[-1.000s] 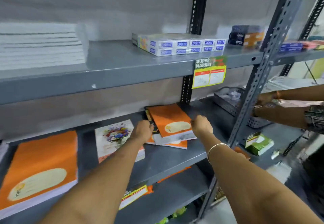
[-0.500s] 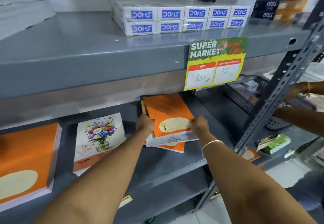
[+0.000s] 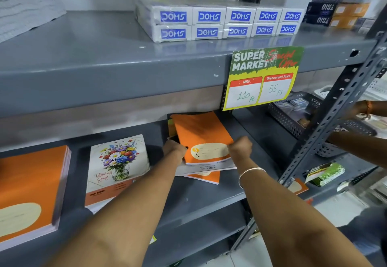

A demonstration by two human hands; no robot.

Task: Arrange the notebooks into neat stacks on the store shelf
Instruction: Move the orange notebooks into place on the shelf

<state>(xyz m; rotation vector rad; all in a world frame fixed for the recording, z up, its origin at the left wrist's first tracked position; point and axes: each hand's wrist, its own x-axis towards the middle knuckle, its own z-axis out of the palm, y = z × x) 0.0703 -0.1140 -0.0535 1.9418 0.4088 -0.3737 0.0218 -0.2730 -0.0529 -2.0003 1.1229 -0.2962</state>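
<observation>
Forearms: both reach in from the bottom edge toward the middle shelf point(image 3: 199, 199); a thin bangle point(image 3: 250, 171) circles the right wrist
Left hand point(image 3: 174, 148): fingers curled shut on the left edge of the orange notebook point(image 3: 202, 137); knuckles face the camera
Right hand point(image 3: 240, 147): fingers closed on the notebook's right edge, near its lower corner; thumb hidden behind the fist
Orange notebook: topmost of an uneven pile point(image 3: 206, 171) toward the right of the middle shelf; it sits skewed, its far end tucked under the upper shelf; a cream oval label shows between the two hands
Pile beneath: a pale cover and another orange cover stick out at the near side, edges not lined up; a dark cover shows at the far left corner
Floral notebooks point(image 3: 117, 168): a stack just left of the left forearm, flat on the same shelf, top cover showing a vase of flowers
Large orange stack point(image 3: 29, 189): at the far left of the shelf, well apart from the held notebook, edges fairly even
Price tag point(image 3: 262, 77): hangs from the front lip of the upper shelf point(image 3: 104, 57), right above the held notebook; reads MRP 110 and discounted price 55
White boxes point(image 3: 219, 21): wrapped in two rows on the upper shelf, marked DOMS
Dark and orange boxes point(image 3: 339, 8): further right on that shelf, somewhat blurred
Mesh basket point(image 3: 293, 118): beyond the slotted upright point(image 3: 337, 107), holding what may be small packets
Another person's arms point(image 3: 360, 141): enter from the right edge beside the basket
</observation>
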